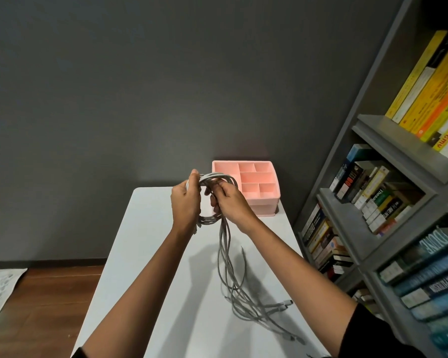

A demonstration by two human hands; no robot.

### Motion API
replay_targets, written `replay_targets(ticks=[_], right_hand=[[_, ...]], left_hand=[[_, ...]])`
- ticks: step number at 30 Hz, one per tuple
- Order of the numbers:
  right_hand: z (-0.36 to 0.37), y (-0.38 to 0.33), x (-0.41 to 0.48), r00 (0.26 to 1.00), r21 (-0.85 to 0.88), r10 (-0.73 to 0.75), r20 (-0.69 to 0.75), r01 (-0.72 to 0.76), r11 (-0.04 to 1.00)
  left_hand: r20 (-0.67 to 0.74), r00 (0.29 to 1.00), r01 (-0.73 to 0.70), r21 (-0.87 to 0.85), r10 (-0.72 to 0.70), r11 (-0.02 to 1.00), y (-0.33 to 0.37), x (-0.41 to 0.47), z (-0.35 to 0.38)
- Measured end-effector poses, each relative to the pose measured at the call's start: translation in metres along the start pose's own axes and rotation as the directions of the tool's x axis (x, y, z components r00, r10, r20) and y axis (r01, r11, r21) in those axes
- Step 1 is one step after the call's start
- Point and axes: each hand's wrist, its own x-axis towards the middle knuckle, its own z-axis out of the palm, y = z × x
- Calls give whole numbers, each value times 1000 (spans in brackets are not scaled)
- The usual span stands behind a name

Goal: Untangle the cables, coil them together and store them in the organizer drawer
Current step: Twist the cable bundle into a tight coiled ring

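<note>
Gripping grey cables (222, 236) — left hand (185, 202), right hand (232, 204)

The cables (221, 236) are light grey. The organizer (225, 167) is pink all over (its little boxes too). The desk (150, 241) is plain white. The wall (140, 86) is dark grey, and the bookshelf (398, 140) is grey. Top books (429, 83) are yellow with some orange; low books (429, 288) are blue. The floor (49, 293) is brown wood. The sleeve (373, 337) is black.

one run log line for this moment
step: coiling | left grip: holds coil | right grip: pinches cables | loose ends: trailing on table | organizer: behind hands, untouched
</note>
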Motion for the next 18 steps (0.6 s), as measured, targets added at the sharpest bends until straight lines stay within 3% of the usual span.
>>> replay_targets(ticks=[5, 10, 18], right_hand=[[-5, -3, -3, 978, 146, 111, 177, -138, 980], [-15, -3, 0, 941, 370, 216, 260, -304, 878], [-36, -15, 2, 933, 88, 207, 295, -242, 966]], left_hand=[[-26, 1000, -12, 55, 13, 998, -3, 4, -3], [50, 997, 53, 91, -58, 994, -6, 10, -6], [181, 983, 10, 79, -24, 997, -8, 9, -15]])
